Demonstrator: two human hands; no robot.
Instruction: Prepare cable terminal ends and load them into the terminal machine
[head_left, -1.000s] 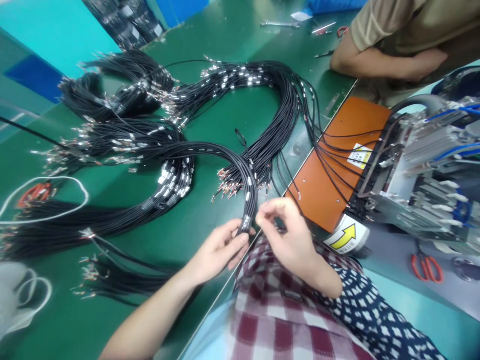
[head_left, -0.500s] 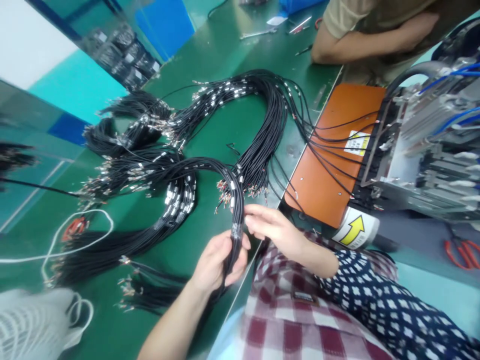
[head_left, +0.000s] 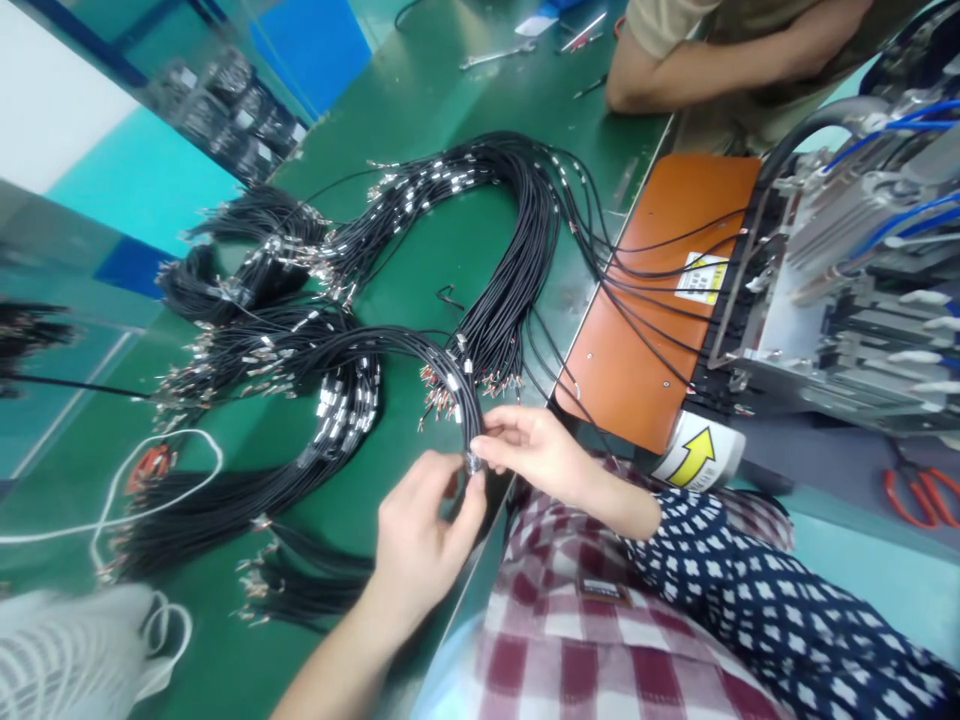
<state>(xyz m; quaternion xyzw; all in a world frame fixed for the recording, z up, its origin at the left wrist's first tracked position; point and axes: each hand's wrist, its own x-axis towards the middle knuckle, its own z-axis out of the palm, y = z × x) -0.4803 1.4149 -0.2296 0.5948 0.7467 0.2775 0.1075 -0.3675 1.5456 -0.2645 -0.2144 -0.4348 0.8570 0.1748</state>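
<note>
the left hand (head_left: 420,530) has slid down the black cable bundle (head_left: 352,400) since half a second ago, when it was wrapped around the strands; now its fingers close on the bundle's near end, while the right hand (head_left: 529,450) has moved in so its thumb and forefinger pinch the same spot, at a small metal sleeve on the wires. the work looks to have shifted from gathering the strands to handling one fitting at their tip. the bundle arcs across the green table (head_left: 465,100) from the hands up and round to the left, studded with white labels and bare terminals, beside other heaps of cable. some strands run to the orange plate (head_left: 652,330) by the machine (head_left: 847,290).
</note>
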